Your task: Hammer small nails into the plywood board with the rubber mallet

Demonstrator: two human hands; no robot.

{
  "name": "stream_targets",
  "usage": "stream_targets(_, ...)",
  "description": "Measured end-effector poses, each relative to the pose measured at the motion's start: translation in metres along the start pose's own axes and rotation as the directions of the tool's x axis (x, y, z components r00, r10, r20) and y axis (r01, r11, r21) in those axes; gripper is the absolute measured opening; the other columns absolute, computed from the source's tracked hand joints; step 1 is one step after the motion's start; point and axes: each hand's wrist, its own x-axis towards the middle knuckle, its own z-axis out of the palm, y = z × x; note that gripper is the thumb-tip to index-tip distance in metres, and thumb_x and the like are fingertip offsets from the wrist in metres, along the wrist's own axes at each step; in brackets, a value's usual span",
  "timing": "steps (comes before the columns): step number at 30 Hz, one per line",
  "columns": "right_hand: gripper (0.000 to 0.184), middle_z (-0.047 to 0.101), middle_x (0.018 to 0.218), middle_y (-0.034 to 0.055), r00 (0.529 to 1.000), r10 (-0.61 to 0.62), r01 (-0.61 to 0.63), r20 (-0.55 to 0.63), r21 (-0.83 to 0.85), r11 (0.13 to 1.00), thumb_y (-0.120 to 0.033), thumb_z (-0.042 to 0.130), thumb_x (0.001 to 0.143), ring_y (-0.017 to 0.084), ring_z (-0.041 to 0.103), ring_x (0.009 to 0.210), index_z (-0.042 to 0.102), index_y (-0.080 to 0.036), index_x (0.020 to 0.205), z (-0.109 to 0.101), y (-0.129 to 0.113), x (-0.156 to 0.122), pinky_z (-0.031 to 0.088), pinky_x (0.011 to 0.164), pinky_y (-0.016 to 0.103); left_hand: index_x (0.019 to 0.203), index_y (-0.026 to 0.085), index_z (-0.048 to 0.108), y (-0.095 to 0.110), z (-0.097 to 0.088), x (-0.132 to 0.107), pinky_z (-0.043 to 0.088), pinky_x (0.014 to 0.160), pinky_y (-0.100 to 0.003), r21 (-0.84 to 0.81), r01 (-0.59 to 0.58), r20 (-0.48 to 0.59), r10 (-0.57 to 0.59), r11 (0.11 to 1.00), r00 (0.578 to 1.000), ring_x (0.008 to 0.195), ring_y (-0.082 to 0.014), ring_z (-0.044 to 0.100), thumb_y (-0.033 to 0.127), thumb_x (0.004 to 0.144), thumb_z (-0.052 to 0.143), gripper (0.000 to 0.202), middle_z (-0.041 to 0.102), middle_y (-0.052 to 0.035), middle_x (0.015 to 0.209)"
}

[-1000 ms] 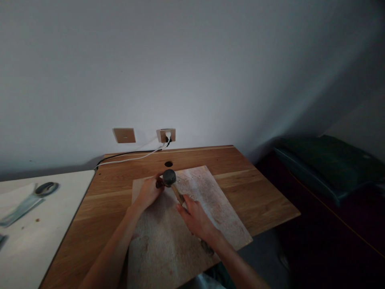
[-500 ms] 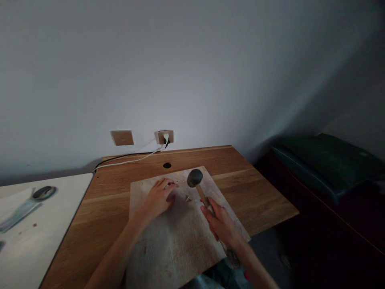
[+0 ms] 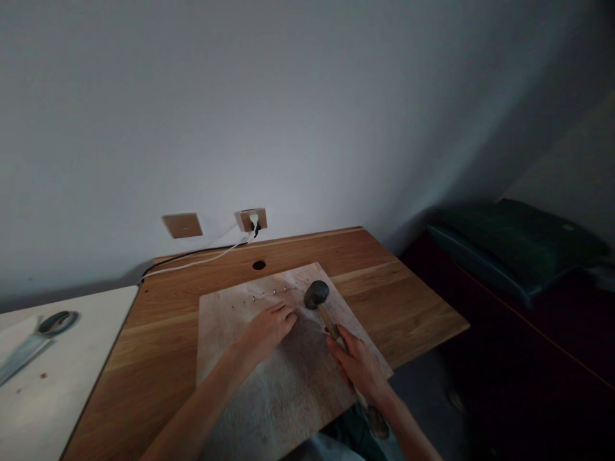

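A pale worn board (image 3: 250,397) lies on the wooden desk (image 3: 398,301). My right hand (image 3: 358,366) is closed round the wooden handle of a mallet whose dark round head (image 3: 316,294) sits low over the board's far right part. My left hand (image 3: 269,328) rests on the board with fingers curled together at the tips, just left of the mallet head; whether it pinches anything I cannot make out. A short row of small nails (image 3: 269,294) stands in the board beyond my left fingers.
A round cable hole (image 3: 259,264) is in the desk near the wall. A white cable (image 3: 192,263) runs to a wall socket (image 3: 250,219). A white table (image 3: 43,384) at left holds a tape roll (image 3: 57,323). A dark bag (image 3: 509,246) lies at right.
The mallet swung from the board's far left to the right and came down lower. My left hand slid right and nearer along the board, uncovering the row of nails.
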Motion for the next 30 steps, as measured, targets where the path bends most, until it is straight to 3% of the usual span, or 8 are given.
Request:
stream_targets(4,0.036,0.043,0.044,-0.0106,1.000,0.005,-0.005,0.008,-0.005,1.000,-0.055,0.047,0.098,0.013,0.042,0.032,0.056,-0.022,0.110,-0.001,0.001,0.002,0.030,0.032,0.021,0.109,0.018,0.069,0.000,-0.004,-0.004,0.056,0.096,-0.037,-0.159,0.069,-0.002,-0.070,0.985,0.998,0.109,-0.0247,0.068,-0.003,0.091,0.050,0.033,0.071,-0.0085,0.112)
stream_targets(8,0.037,0.044,0.045,-0.0105,1.000,0.001,-0.001,0.012,0.017,1.000,-0.054,0.045,0.100,0.013,0.042,0.033,0.057,-0.022,0.113,-0.001,0.002,0.001,0.033,0.033,0.021,0.112,0.022,0.072,-0.029,-0.008,-0.020,0.059,0.094,-0.035,-0.377,0.158,-0.121,-0.218,0.913,0.968,0.103,-0.0216,0.070,0.003,0.090,0.051,0.036,0.072,-0.0054,0.109)
stream_targets(10,0.036,0.043,0.046,-0.0107,1.000,0.001,-0.001,0.014,0.030,1.000,-0.053,0.045,0.100,0.013,0.043,0.033,0.057,-0.022,0.114,-0.001,0.003,0.001,0.034,0.033,0.021,0.111,0.022,0.074,-0.054,-0.009,-0.032,0.061,0.089,-0.033,-0.492,0.244,-0.214,-0.388,0.836,0.897,0.094,-0.0197,0.072,0.011,0.091,0.052,0.031,0.072,-0.0052,0.108)
stream_targets(13,0.034,0.045,0.048,-0.0104,1.000,-0.006,0.005,0.009,0.025,1.000,-0.050,0.047,0.101,0.012,0.043,0.033,0.058,-0.021,0.115,-0.001,0.004,0.003,0.033,0.033,0.021,0.103,0.021,0.078,-0.089,-0.008,-0.051,0.063,0.090,-0.037,-0.604,0.394,-0.279,-0.647,0.693,0.710,0.095,-0.0227,0.073,0.030,0.090,0.060,0.024,0.073,-0.0079,0.117)
stream_targets(15,0.033,0.046,0.049,-0.0100,1.000,-0.014,0.014,0.002,0.022,1.000,-0.049,0.047,0.101,0.012,0.044,0.033,0.058,-0.021,0.114,-0.001,0.004,0.003,0.031,0.032,0.020,0.095,0.022,0.079,-0.102,-0.004,-0.060,0.063,0.093,-0.039,-0.640,0.438,-0.252,-0.710,0.632,0.657,0.103,-0.0258,0.073,0.040,0.086,0.064,0.025,0.074,-0.0083,0.120)
stream_targets(22,0.035,0.043,0.045,-0.0121,1.000,-0.006,0.006,0.006,0.009,1.000,-0.047,0.047,0.102,0.012,0.042,0.032,0.057,-0.020,0.122,-0.001,0.004,0.003,0.033,0.032,0.020,0.093,0.023,0.075,-0.098,0.003,-0.067,0.062,0.092,-0.044,-0.681,0.414,-0.192,-0.693,0.604,0.695,0.089,-0.0266,0.076,0.046,0.085,0.065,0.027,0.080,-0.0062,0.097)
stream_targets(30,0.030,0.047,0.053,-0.0106,1.000,-0.019,0.019,0.006,0.042,0.999,-0.049,0.048,0.102,0.010,0.044,0.033,0.056,-0.022,0.110,0.000,0.010,0.005,0.032,0.033,0.019,0.090,0.025,0.075,-0.089,-0.007,-0.063,0.060,0.082,-0.035,-0.535,0.383,-0.244,-0.571,0.753,0.784,0.082,-0.0233,0.074,0.034,0.089,0.059,0.018,0.078,-0.0031,0.090)
